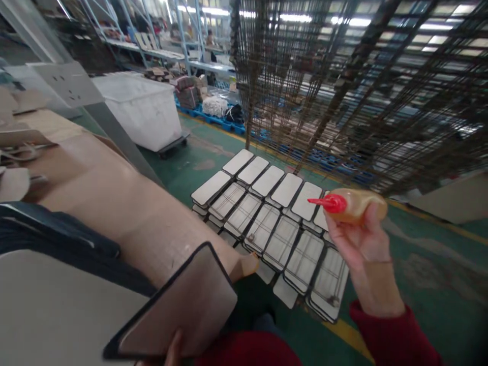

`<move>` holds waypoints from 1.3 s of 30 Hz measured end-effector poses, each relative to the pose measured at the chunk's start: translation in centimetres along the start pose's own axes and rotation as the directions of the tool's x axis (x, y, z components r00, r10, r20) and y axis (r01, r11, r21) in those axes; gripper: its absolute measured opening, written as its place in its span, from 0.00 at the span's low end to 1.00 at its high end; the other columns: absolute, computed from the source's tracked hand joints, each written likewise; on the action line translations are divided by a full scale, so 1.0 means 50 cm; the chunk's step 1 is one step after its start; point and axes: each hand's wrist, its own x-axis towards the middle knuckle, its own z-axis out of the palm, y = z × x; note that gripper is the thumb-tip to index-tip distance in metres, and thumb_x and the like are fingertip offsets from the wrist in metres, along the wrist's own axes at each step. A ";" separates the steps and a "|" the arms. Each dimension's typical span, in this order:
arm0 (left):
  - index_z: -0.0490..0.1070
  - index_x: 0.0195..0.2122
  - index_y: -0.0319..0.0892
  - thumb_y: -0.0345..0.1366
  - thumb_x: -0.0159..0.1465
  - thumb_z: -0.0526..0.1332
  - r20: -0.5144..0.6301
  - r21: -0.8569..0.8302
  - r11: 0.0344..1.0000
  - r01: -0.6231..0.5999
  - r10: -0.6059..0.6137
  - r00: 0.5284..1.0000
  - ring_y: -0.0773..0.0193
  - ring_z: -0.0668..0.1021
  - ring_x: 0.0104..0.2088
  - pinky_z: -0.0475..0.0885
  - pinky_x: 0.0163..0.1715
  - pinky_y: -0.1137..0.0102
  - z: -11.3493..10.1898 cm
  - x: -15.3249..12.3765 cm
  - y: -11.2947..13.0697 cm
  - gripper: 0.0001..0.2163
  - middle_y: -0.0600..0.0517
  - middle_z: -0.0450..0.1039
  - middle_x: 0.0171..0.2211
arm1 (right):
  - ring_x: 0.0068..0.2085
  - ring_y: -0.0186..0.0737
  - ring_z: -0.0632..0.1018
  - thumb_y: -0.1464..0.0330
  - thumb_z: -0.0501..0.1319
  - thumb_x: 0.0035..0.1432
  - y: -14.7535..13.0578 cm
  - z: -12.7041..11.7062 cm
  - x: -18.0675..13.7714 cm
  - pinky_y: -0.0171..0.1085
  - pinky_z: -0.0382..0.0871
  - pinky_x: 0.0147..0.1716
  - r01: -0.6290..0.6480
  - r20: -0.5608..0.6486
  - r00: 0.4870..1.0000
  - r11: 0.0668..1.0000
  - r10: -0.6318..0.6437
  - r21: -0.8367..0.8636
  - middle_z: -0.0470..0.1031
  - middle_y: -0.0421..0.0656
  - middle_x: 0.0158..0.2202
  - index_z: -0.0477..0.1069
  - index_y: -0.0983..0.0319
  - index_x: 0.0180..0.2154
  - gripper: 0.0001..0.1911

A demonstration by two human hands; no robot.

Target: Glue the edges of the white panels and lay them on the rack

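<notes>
My right hand (360, 239) is wrapped round a squeeze bottle (366, 203) of amber liquid, held up with its red nozzle pointing left. At the bottom edge, my left hand (174, 351) grips a flat rectangular panel (183, 310) with rounded corners and a dark rim; only a few fingers show. The panel is tilted, beside a table covered in brown sheet. Below and beyond my right hand, several similar pale panels (287, 190) lie in rows on a wire rack.
The brown-covered table (148, 218) runs along the left, with dark-edged pieces (68, 249) on it. Wire rack shelves (324, 76) rise at the right. A white bin (141, 109) on a wheeled base stands behind a metal post with a socket plate (66, 84).
</notes>
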 end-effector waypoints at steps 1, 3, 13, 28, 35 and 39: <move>0.74 0.47 0.49 0.50 0.51 0.61 0.033 -0.012 1.000 -0.006 0.006 0.999 0.48 0.78 0.42 0.77 0.35 0.57 0.028 0.002 0.008 0.23 0.50 0.78 0.41 | 0.45 0.42 0.77 0.64 0.68 0.52 -0.010 -0.006 0.002 0.39 0.78 0.39 0.010 -0.024 1.000 1.000 -0.011 -0.009 0.77 0.46 0.42 0.71 0.67 0.43 0.19; 0.75 0.43 0.42 0.50 0.52 0.61 0.150 -0.047 0.999 -0.023 0.030 0.988 0.48 0.79 0.41 0.76 0.40 0.57 0.090 0.008 0.026 0.22 0.47 0.79 0.36 | 0.44 0.42 0.78 0.64 0.67 0.53 -0.034 -0.019 0.004 0.39 0.78 0.38 0.040 -0.045 0.998 0.999 -0.041 -0.025 0.77 0.46 0.42 0.72 0.67 0.42 0.17; 0.67 0.44 0.34 0.35 0.58 0.53 0.548 0.038 0.999 0.011 -0.030 0.836 0.49 0.78 0.43 0.70 0.47 0.60 0.436 -0.044 -0.027 0.14 0.35 0.75 0.40 | 0.43 0.41 0.78 0.65 0.60 0.59 -0.152 -0.112 0.015 0.41 0.78 0.38 0.128 -0.177 0.974 0.987 -0.143 -0.092 0.76 0.43 0.44 0.73 0.64 0.44 0.12; 0.64 0.55 0.41 0.42 0.58 0.63 0.662 -0.572 0.820 0.022 0.446 0.602 0.58 0.76 0.43 0.71 0.43 0.66 0.462 -0.018 0.295 0.24 0.46 0.74 0.47 | 0.56 0.42 0.70 0.65 0.64 0.53 -0.236 -0.179 0.021 0.35 0.78 0.37 0.063 -0.275 0.955 0.984 -0.108 -0.167 0.73 0.39 0.51 0.74 0.58 0.44 0.14; 0.67 0.57 0.39 0.41 0.62 0.60 0.775 -0.495 0.765 -0.411 0.603 0.190 0.55 0.73 0.50 0.65 0.51 0.66 0.327 0.019 0.405 0.22 0.48 0.73 0.51 | 0.53 0.43 0.73 0.59 0.77 0.33 -0.245 -0.087 0.015 0.32 0.78 0.40 0.138 0.080 0.989 0.980 -0.128 -0.144 0.76 0.37 0.46 0.75 0.55 0.41 0.29; 0.65 0.60 0.41 0.38 0.65 0.56 0.853 -0.472 0.711 -0.521 0.518 -0.065 0.57 0.74 0.47 0.66 0.49 0.68 0.249 0.008 0.438 0.21 0.50 0.74 0.50 | 0.50 0.42 0.75 0.58 0.76 0.36 -0.226 -0.053 -0.001 0.30 0.76 0.42 0.168 0.231 0.964 0.973 -0.129 -0.158 0.78 0.38 0.42 0.75 0.53 0.38 0.24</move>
